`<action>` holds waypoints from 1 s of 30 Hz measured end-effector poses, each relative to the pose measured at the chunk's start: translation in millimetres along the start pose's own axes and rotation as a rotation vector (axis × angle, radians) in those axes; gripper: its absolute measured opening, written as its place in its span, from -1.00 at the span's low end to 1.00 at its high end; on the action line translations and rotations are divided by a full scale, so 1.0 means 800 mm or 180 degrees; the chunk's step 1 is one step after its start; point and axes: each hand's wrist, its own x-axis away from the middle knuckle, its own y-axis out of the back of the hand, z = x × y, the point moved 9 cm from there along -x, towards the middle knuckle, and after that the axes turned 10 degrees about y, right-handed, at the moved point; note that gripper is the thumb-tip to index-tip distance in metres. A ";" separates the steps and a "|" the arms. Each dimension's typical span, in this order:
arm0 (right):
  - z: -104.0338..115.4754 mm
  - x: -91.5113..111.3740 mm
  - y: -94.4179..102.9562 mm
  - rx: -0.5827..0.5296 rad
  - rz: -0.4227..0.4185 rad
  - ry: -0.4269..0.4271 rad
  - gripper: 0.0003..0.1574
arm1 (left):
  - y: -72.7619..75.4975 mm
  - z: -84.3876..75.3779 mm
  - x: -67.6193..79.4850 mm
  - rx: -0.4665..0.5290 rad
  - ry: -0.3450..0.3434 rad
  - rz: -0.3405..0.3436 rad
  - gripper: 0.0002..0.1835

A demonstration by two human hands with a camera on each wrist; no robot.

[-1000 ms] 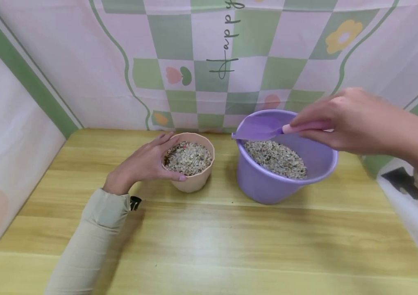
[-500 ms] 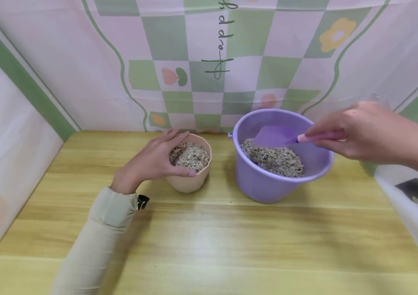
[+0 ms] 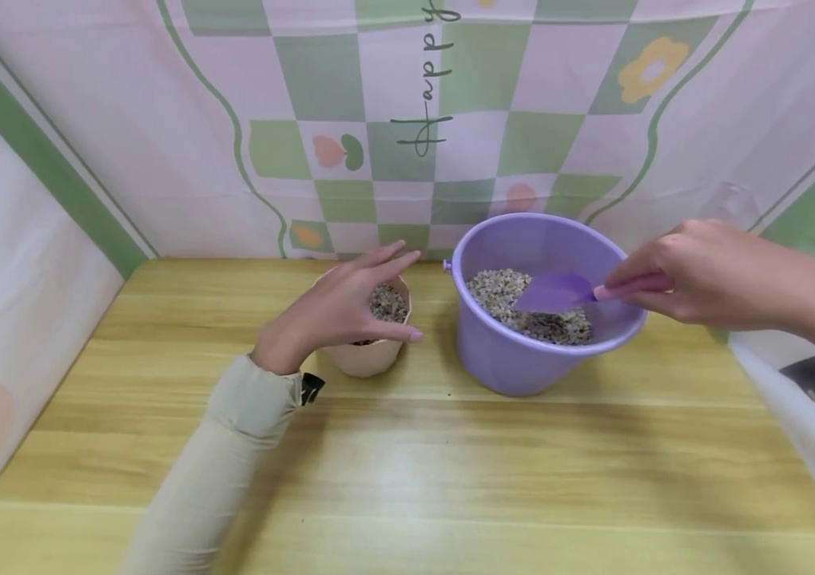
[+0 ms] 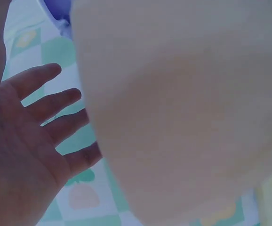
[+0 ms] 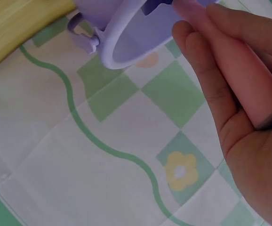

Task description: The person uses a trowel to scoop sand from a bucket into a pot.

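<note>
In the head view a peach pot (image 3: pixel 363 359) holds gravel (image 3: pixel 387 304). My left hand (image 3: pixel 328 311) spans over it with fingers and thumb spread apart; the left wrist view shows the fingers straight beside the pot's wall. To the right stands a purple bucket (image 3: pixel 508 363), partly filled with the same gravel. My right hand (image 3: pixel 720 271) grips the pink handle of a small purple shovel (image 3: pixel 554 293), whose blade lies low inside the bucket against the gravel. In the right wrist view the fingers and thumb close around the pink handle (image 5: pixel 242 70).
Both containers stand on a wood-grain table (image 3: pixel 407 479) near its back edge. Behind them hangs a checkered green and white cloth (image 3: pixel 407 96). The bucket has a small handle lug (image 3: pixel 447 264) on its left side.
The shovel has gone from the bucket's left rim down and right into the gravel. My left hand has slid rightward across the pot and lifted from its rim.
</note>
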 end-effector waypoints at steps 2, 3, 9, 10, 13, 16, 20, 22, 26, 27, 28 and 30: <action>-0.001 0.000 -0.003 -0.0043 0.0092 -0.0030 -0.62 | -0.001 -0.009 -0.003 -0.0134 0.0027 0.0002 0.10; -0.001 0.000 -0.005 -0.0066 0.0136 -0.0039 -0.64 | -0.001 -0.012 -0.004 -0.0226 0.0053 -0.0004 0.09; -0.003 0.002 -0.009 -0.0073 0.0289 -0.0037 -0.68 | -0.009 -0.037 -0.016 -0.0196 -0.0034 0.0039 0.04; -0.003 0.001 -0.010 -0.0064 0.0306 -0.0036 -0.70 | -0.011 -0.041 -0.018 -0.0088 -0.0065 0.0077 0.03; -0.005 0.000 -0.012 -0.0088 0.0397 -0.0046 -0.76 | -0.017 -0.049 -0.024 0.0194 -0.0096 0.0193 0.03; -0.008 0.000 -0.015 -0.0114 0.0524 -0.0113 -0.83 | -0.022 -0.053 -0.029 0.0180 -0.0075 0.0228 0.03; -0.017 0.002 -0.018 -0.0122 0.0718 -0.0326 -0.84 | -0.028 -0.056 -0.036 0.0109 -0.0073 0.0244 0.03; -0.022 0.004 -0.018 -0.0106 0.0823 -0.0456 -0.82 | -0.030 -0.057 -0.038 0.0082 -0.0071 0.0253 0.04; -0.027 0.003 -0.017 -0.0141 0.0978 -0.0592 -0.78 | -0.032 -0.060 -0.042 0.0047 -0.0044 0.0257 0.06; -0.027 0.003 -0.017 -0.0147 0.1013 -0.0626 -0.77 | -0.032 -0.060 -0.043 0.0033 -0.0032 0.0256 0.06; -0.027 0.001 -0.016 -0.0148 0.1028 -0.0614 -0.76 | -0.033 -0.060 -0.044 0.0034 -0.0023 0.0255 0.07; -0.026 -0.002 -0.017 -0.0160 0.1066 -0.0590 -0.74 | -0.034 -0.060 -0.046 0.0011 0.0005 0.0257 0.09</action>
